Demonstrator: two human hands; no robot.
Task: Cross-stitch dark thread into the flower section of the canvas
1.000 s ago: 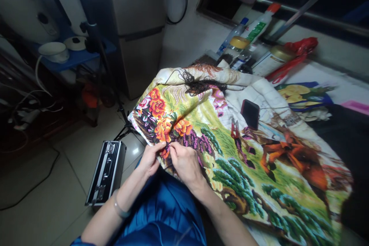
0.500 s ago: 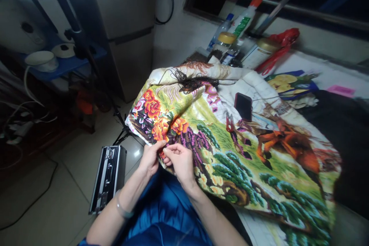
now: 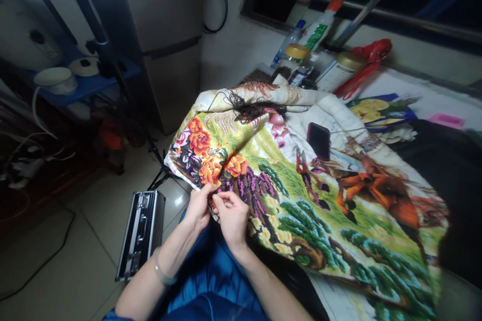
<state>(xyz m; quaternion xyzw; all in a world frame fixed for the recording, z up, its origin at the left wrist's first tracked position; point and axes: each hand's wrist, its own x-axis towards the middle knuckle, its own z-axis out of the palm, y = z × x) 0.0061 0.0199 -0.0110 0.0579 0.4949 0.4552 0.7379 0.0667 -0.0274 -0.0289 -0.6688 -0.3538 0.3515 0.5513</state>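
A large cross-stitch cloth [image 3: 248,145] with orange flowers, green pines and a brown horse drapes over the table and its near edge. My left hand [image 3: 199,205] grips the cloth's lower left edge, thumb on top. Close beside it, my right hand [image 3: 231,215] is closed in a pinch at the same edge; whatever lies between its fingertips is too small to make out. A bundle of dark thread [image 3: 256,109] rests on the cloth farther back. Small red thread snips [image 3: 300,162] and a phone [image 3: 318,140] lie on the cloth to the right.
Bottles [image 3: 289,42], a gold-lidded jar [image 3: 295,52] and a red plastic bag [image 3: 372,57] stand along the wall. On the floor to the left are a silver-and-black case [image 3: 141,235] and a tripod [image 3: 161,173]. A white pot [image 3: 55,80] sits on a blue stand.
My right hand has shifted slightly left and down, staying pinched near the cloth edge. My left hand keeps its grip, and the cloth lies almost unchanged.
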